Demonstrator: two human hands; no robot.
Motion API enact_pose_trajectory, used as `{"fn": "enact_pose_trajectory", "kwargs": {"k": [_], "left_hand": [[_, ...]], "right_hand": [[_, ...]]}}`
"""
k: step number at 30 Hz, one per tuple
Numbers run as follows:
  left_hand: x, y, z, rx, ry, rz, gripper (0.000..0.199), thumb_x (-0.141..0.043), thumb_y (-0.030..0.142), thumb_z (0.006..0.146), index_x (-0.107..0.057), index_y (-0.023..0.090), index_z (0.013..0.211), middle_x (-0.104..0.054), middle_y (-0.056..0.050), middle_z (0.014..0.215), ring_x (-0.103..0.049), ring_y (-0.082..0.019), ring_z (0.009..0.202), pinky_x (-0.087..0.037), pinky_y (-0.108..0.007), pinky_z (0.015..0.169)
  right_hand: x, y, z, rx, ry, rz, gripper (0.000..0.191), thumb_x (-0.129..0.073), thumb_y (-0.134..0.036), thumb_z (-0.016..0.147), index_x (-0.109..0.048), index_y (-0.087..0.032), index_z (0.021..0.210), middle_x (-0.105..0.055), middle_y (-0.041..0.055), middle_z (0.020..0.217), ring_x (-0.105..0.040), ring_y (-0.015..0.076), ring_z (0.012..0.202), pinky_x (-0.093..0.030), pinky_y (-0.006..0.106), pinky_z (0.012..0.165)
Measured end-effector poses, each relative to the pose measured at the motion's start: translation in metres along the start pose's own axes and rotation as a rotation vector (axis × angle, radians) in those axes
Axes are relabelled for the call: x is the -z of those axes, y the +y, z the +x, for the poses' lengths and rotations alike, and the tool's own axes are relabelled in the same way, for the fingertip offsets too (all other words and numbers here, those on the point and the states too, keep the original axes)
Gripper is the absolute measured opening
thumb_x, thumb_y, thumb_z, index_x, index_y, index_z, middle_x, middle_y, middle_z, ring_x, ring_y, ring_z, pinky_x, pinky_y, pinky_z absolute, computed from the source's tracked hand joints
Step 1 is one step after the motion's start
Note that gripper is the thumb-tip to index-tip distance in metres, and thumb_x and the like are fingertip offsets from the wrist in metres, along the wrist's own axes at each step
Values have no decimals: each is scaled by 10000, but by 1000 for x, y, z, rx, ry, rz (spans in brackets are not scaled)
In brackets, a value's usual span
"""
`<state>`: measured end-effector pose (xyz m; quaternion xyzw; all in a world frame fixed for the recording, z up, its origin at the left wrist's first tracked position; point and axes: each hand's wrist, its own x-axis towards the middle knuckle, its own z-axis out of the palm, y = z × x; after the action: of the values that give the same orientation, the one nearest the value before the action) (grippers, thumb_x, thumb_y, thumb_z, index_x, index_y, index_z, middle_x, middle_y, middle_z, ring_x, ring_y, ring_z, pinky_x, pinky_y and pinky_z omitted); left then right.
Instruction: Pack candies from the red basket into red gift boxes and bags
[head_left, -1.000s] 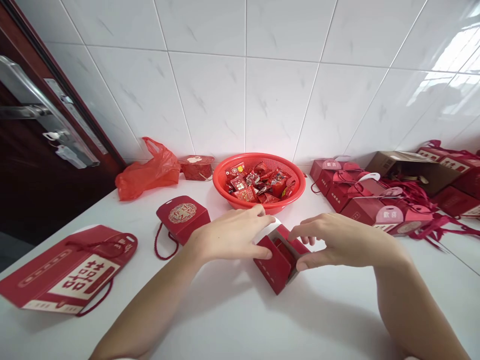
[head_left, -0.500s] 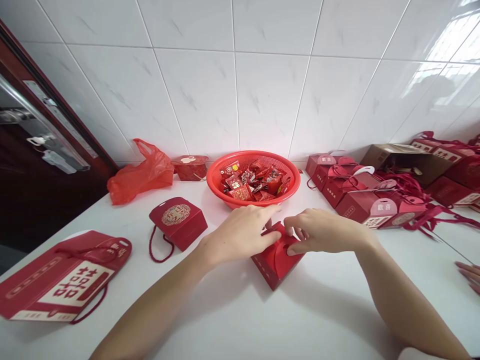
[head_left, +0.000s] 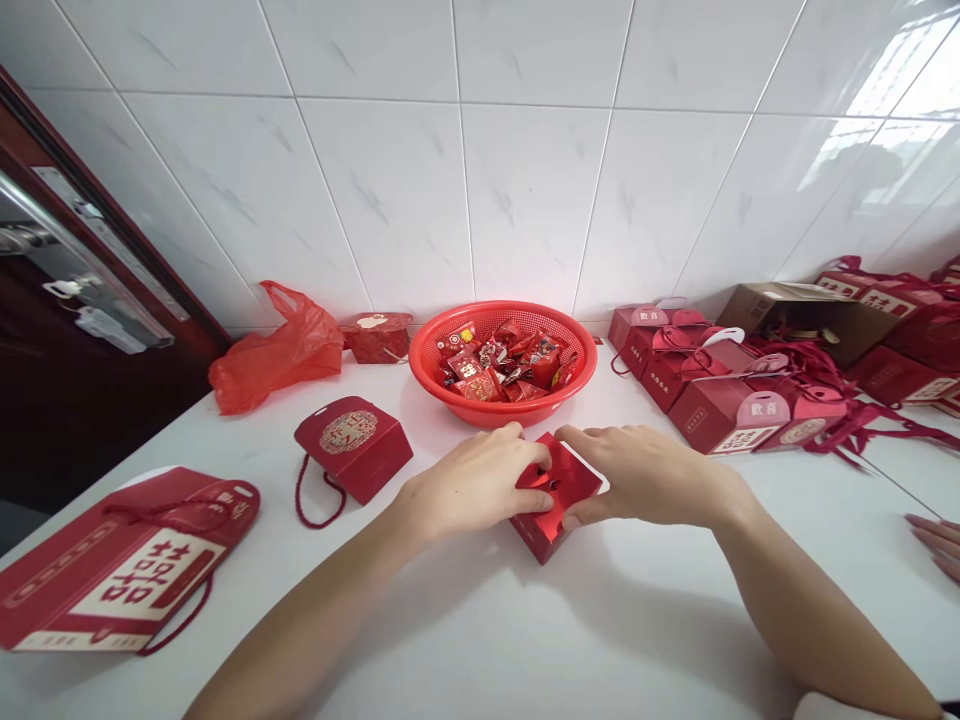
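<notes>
A small red paper gift box (head_left: pixel 541 541) stands on the white table between my hands, its top flaps spread and its red inside partly showing. My left hand (head_left: pixel 476 480) grips the box's left side, with thumb and fingers bent over the edge. On the right side, my right hand (head_left: pixel 652 474) holds the box with its thumb at the near edge and its fingers at the far edge. Something small and dark shows inside, too hidden to name. Just behind the box is a red plastic basket (head_left: pixel 427 385) of wrapped sweets (head_left: pixel 495 368).
Left on the table (head_left: pixel 450 640) lie a large red gift box (head_left: pixel 97 560), a smaller corded box (head_left: pixel 356 440) and a red plastic bag (head_left: pixel 281 350). Several red boxes (head_left: pixel 712 410) and an open cardboard box (head_left: pixel 840 310) stand right. Another person's hand (head_left: pixel 937 545) rests at the right edge.
The gift box's top flaps, folded together before, have come apart and the inside shows. My hands have shifted, the right one now gripping the box's right side.
</notes>
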<state>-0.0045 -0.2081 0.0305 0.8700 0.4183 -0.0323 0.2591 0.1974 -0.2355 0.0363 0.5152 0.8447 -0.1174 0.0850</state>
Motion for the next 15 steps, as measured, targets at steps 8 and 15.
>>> {"fn": "enact_pose_trajectory", "kwargs": {"k": [8,15], "left_hand": [[3,-8,10,-53,69,46,262,-562,427,913,-663,230,1052,-638,-52,930,-627,-252,911,-459,-324,703],[4,-8,8,-66,57,60,305,-534,454,905,-693,217,1013,-664,-61,909,-647,-244,835,-471,-317,681]], "right_hand": [[-8,-28,3,-60,126,18,474,-622,-601,890,-533,-189,1106,-668,68,943,-671,249,731,-350,309,576],[-21,-40,15,-185,141,-59,491,-481,-606,958,-520,-151,1140,-700,125,899,-700,288,762,-320,306,539]]}}
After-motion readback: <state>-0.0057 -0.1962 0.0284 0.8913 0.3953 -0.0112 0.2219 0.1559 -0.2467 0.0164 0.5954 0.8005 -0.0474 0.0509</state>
